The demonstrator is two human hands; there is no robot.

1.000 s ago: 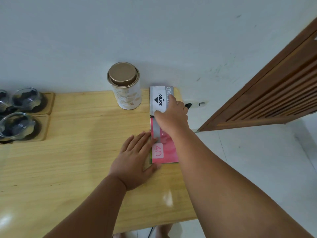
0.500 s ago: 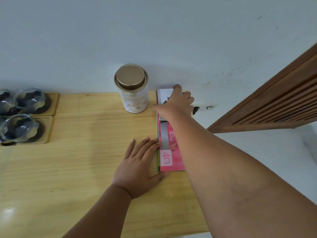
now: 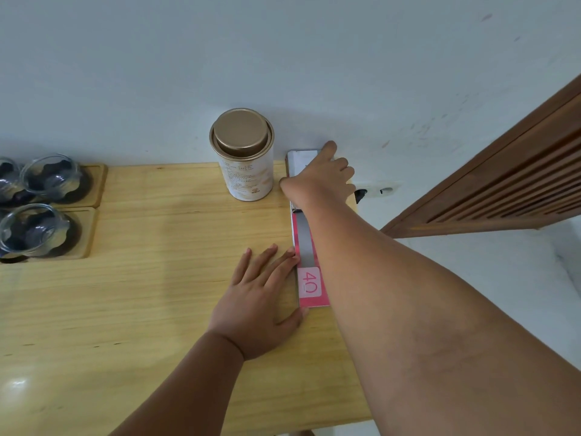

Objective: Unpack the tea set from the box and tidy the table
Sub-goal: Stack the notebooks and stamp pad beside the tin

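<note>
A thin pink and grey booklet (image 3: 309,280) marked "40" lies along the right edge of the wooden table (image 3: 157,278), with a white pad (image 3: 298,160) on its far end near the wall. My right hand (image 3: 320,180) rests palm down on the white pad, fingers reaching to the wall. My left hand (image 3: 262,297) lies flat on the table, fingers spread, its fingertips touching the booklet's left edge. A white tea tin (image 3: 243,155) with a gold lid stands upright just left of the pad. My right forearm hides much of the booklet.
Glass cups (image 3: 34,229) sit on wooden coasters (image 3: 91,196) at the table's left edge. A white wall runs right behind the table. A wall socket (image 3: 377,190) and a slatted wooden door (image 3: 503,184) lie to the right, beyond the table edge.
My right hand has slid farther along the pad toward the wall, covering its printed logo. My left hand stays flat against the booklet's edge.
</note>
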